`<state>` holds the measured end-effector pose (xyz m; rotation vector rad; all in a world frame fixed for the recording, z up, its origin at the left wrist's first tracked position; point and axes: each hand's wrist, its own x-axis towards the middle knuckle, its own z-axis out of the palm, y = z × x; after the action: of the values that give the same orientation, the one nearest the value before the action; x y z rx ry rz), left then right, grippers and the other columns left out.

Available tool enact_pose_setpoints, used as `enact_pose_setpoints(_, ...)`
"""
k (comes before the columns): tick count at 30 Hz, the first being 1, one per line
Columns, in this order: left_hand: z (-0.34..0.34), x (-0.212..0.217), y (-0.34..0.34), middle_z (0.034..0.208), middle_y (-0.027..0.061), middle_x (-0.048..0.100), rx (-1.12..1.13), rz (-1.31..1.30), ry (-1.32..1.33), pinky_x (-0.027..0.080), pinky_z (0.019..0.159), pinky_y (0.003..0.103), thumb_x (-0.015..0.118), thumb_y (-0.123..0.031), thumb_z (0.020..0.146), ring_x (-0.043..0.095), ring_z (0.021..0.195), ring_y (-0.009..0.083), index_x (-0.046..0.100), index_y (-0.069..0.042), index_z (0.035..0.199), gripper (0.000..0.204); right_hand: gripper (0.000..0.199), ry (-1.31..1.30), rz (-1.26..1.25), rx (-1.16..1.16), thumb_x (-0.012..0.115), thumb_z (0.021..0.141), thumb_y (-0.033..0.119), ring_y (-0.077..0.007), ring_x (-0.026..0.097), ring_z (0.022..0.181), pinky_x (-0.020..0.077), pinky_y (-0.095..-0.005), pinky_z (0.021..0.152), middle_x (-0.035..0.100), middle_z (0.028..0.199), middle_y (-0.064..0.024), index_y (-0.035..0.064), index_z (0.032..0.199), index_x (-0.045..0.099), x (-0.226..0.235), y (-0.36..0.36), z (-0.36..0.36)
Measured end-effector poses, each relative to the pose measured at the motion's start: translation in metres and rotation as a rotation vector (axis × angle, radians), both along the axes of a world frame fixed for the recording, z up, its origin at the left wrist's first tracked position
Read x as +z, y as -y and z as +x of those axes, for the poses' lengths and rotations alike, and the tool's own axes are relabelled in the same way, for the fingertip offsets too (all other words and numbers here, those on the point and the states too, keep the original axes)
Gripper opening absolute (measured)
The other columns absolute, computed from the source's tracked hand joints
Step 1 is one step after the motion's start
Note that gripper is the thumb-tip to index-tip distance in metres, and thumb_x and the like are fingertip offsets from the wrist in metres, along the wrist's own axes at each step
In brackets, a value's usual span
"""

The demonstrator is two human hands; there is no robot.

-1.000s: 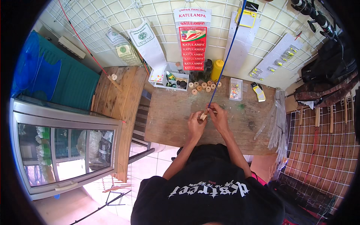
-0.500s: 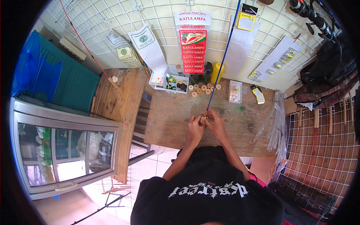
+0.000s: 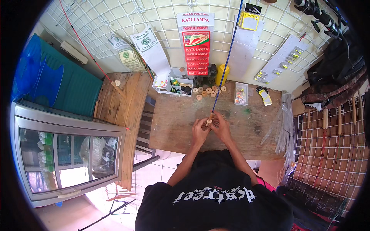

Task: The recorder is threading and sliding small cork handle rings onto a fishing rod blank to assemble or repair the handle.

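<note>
Both my hands meet over the middle of a worn wooden table [image 3: 173, 119]. My left hand [image 3: 200, 129] and my right hand [image 3: 219, 125] pinch the pale wooden butt end of a thin blue rod [image 3: 225, 65], which slants up and away toward the wire grid wall. A small light wooden piece [image 3: 209, 121] sits between my fingers at the rod's lower end. A row of several small wooden rings [image 3: 208, 91] lies farther back on the table.
A white tray of small parts [image 3: 175, 85], a yellow bottle [image 3: 222, 74], a clear plastic box [image 3: 241, 93] and a small yellow tool [image 3: 264, 95] stand along the back. Packets hang on the wire grid [image 3: 115, 15]. A glass-door cabinet [image 3: 65, 154] stands left, wooden rods [image 3: 339, 123] right.
My hands drew closer together around the rod's lower end, and the rod tilted slightly; the left hand now closes on the wooden end beside the right.
</note>
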<state>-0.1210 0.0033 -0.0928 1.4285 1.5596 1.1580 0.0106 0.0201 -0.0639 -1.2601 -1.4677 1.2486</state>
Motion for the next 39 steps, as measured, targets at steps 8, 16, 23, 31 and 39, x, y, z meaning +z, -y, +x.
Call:
enact_pose_setpoints(8, -0.017, -0.031, 0.0, 0.101, 0.0066, 0.057, -0.157, -0.107, 0.47, 0.054, 0.079, 0.027, 0.072, 0.004, 0.078, 0.063, 0.089, 0.0142, 0.061, 0.0, 0.12, 0.043, 0.059, -0.024, 0.003, 0.014, 0.065, 0.08, -0.007, -0.0262, 0.063, 0.106, 0.0528, -0.0374, 0.091, 0.063, 0.114, -0.018, 0.0068, 0.133, 0.045, 0.006, -0.001, 0.0)
enact_pose_setpoints(16, -0.026, -0.024, -0.005, 0.11, 0.0092, 0.06, -0.198, -0.093, 0.457, 0.052, 0.088, 0.028, 0.074, 0.002, 0.078, 0.062, 0.099, 0.0166, 0.059, 0.001, 0.121, 0.046, 0.06, -0.006, -0.024, 0.08, 0.063, 0.083, -0.007, -0.023, 0.061, 0.109, 0.0519, -0.0369, 0.092, 0.062, 0.115, -0.0131, 0.0117, 0.136, 0.043, 0.001, -0.004, 0.006)
enact_pose_setpoints(23, -0.027, -0.021, -0.011, 0.128, 0.0139, 0.056, -0.369, -0.178, 0.549, 0.044, 0.1, 0.035, 0.069, -0.006, 0.085, 0.055, 0.117, 0.0215, 0.05, -0.002, 0.132, 0.051, 0.057, -0.058, -0.026, 0.089, 0.061, 0.082, -0.008, -0.0278, 0.063, 0.106, 0.0517, -0.038, 0.09, 0.065, 0.112, -0.0174, 0.0087, 0.135, 0.045, 0.0, -0.005, 0.008)
enact_pose_setpoints(31, -0.019, -0.007, -0.005, 0.127, 0.0191, 0.055, -0.354, -0.061, 0.048, 0.043, 0.098, 0.037, 0.06, -0.017, 0.093, 0.053, 0.119, 0.0299, 0.044, -0.001, 0.134, 0.047, 0.054, -0.008, 0.01, 0.088, 0.056, 0.085, -0.009, -0.0285, 0.063, 0.108, 0.0508, -0.0368, 0.09, 0.064, 0.114, -0.0174, 0.009, 0.134, 0.045, 0.006, -0.005, 0.012)
enact_pose_setpoints(39, -0.016, -0.014, 0.004, 0.124, 0.0169, 0.051, -0.293, -0.045, 0.158, 0.044, 0.095, 0.037, 0.058, -0.019, 0.094, 0.053, 0.117, 0.0296, 0.042, -0.002, 0.134, 0.045, 0.053, -0.062, -0.091, 0.048, 0.056, 0.086, -0.007, -0.0275, 0.063, 0.107, 0.0523, -0.0349, 0.089, 0.063, 0.115, -0.019, 0.0081, 0.136, 0.046, 0.008, 0.002, 0.005)
